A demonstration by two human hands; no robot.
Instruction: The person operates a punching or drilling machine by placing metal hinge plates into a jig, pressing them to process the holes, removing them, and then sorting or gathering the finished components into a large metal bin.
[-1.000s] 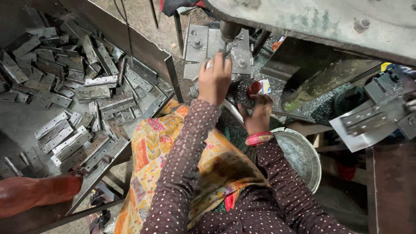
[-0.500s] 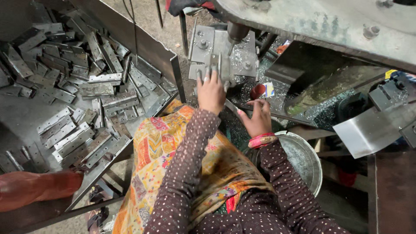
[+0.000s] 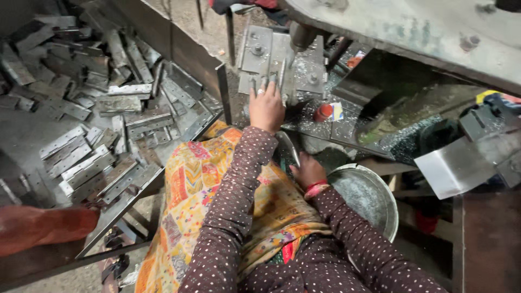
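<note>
Two hands: both are working at a metal press; the right hand (image 3: pixel 308 170) is now lying low by the lap, where half a second ago it was reaching up near the red-capped bottle (image 3: pixel 324 112).
Right grip: it is curling loosely beside a thin curved metal piece (image 3: pixel 288 147); I cannot tell whether it is pinching it.
Left hand: the left hand (image 3: pixel 267 106) is staying forward on the press plate (image 3: pixel 274 57), as it was a moment ago.
Left grip: its fingers are lying spread and flat, pressing a narrow metal strip (image 3: pixel 281 72) onto the plate under the punch (image 3: pixel 299 37).
Meaning: the strip is seemingly being held in place while the other hand is drawing clear.
Bowl: a round steel bowl (image 3: pixel 374 198) is sitting just beside the right wrist.
Worktop: shavings are littering the worktop (image 3: pixel 347 127) around the bottle.
In the way: the heavy press arm (image 3: pixel 412 32) is overhanging the plate.
Far left: many flat hinge plates (image 3: pixel 87 168) are piling in a tray (image 3: pixel 122 203).
</note>
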